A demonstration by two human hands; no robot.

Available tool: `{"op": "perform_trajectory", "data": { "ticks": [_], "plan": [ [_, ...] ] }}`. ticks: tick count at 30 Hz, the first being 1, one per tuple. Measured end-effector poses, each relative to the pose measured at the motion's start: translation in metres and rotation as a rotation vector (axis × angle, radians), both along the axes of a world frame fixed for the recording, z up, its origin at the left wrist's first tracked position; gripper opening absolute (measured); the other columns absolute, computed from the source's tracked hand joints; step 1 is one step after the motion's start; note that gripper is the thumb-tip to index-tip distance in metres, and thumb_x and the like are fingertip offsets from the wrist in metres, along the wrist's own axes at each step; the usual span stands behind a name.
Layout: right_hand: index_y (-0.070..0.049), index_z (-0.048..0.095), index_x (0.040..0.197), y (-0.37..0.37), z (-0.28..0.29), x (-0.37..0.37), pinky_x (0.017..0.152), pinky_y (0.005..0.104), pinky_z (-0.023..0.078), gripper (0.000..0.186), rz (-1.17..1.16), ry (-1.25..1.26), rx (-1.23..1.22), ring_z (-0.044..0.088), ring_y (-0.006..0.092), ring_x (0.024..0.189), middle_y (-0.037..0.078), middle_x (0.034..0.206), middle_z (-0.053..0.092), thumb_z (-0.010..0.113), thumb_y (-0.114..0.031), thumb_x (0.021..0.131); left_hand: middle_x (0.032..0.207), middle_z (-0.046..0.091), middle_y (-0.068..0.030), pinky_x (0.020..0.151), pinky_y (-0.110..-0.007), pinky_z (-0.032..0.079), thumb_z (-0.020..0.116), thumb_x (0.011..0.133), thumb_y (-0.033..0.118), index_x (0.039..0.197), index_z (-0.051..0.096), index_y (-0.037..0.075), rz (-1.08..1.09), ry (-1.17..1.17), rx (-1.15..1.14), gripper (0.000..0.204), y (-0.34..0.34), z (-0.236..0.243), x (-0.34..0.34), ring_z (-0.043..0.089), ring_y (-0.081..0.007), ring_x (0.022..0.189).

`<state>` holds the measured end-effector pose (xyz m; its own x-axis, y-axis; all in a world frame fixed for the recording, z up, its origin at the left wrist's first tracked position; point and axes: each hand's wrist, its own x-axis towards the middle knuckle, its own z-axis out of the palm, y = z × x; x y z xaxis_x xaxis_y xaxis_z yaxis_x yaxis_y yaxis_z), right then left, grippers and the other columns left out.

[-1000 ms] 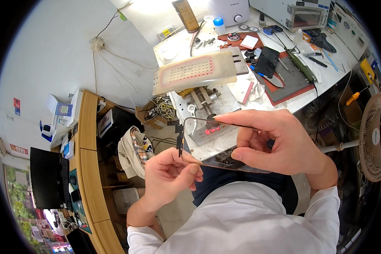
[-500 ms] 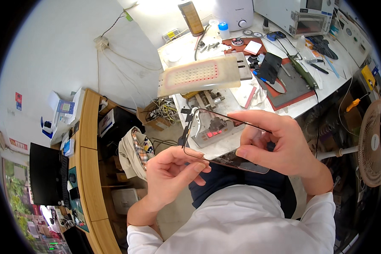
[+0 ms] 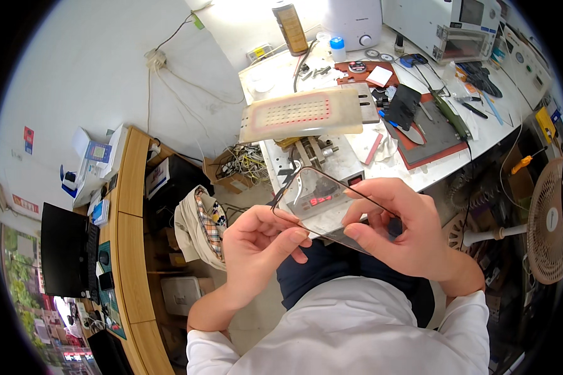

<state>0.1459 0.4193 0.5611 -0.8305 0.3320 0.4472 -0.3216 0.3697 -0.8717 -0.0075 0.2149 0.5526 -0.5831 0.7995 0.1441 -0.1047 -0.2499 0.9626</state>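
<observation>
Above my lap I hold a thin, see-through phone screen glass (image 3: 327, 185) with a narrow black border, tilted. My left hand (image 3: 254, 249) is closed, thumb and fingers pinching its near left edge. My right hand (image 3: 413, 234) grips the right end between thumb and curled fingers, which hide that end. Through the pane shows a lit red number display (image 3: 321, 200) on the device at the bench's front edge. Just beyond the glass, a pale plate with rows of small holes (image 3: 300, 114) stands over a metal clamp mechanism (image 3: 309, 150).
On the white bench (image 3: 350, 220) lie a dark phone part (image 3: 404, 105), a knife (image 3: 411, 132), a grey and red mat (image 3: 422, 147) and a green-handled tool (image 3: 450, 117). A fan (image 3: 547, 220) stands at the right. To the left are a carton of cables (image 3: 234, 178) and a wooden desk (image 3: 131, 250).
The phone screen glass has tilted, so it looks narrower and clearer. My right hand has shifted slightly down and left. My left hand keeps its pinch. The whole view has shifted slightly.
</observation>
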Motion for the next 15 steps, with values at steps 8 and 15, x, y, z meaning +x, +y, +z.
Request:
{"op": "perform_trajectory", "data": {
  "ticks": [8, 15],
  "plan": [
    [0.000, 0.056, 0.134, -0.003, -0.005, 0.003, 0.057, 0.0184, 0.044, 0.043, 0.038, -0.084, -0.058, 0.056, 0.0019, 0.065, 0.005, 0.092, 0.078, 0.076, 0.000, 0.095, 0.100, 0.076, -0.0156, 0.070, -0.031, 0.067, 0.065, 0.104, -0.003, 0.114, 0.068, -0.009, 0.079, 0.036, -0.038, 0.013, 0.005, 0.005, 0.007, 0.077, -0.0191, 0.088],
    [0.000, 0.052, 0.136, -0.009, -0.018, 0.000, 0.060, 0.0183, 0.048, 0.044, 0.009, -0.042, -0.166, 0.061, 0.0029, 0.072, 0.006, 0.095, 0.077, 0.073, 0.000, 0.097, 0.105, 0.076, -0.0155, 0.070, -0.032, 0.067, 0.060, 0.106, -0.003, 0.120, 0.068, -0.008, 0.076, 0.026, -0.038, 0.017, 0.007, 0.010, 0.008, 0.076, -0.0192, 0.091]
  ]
}}
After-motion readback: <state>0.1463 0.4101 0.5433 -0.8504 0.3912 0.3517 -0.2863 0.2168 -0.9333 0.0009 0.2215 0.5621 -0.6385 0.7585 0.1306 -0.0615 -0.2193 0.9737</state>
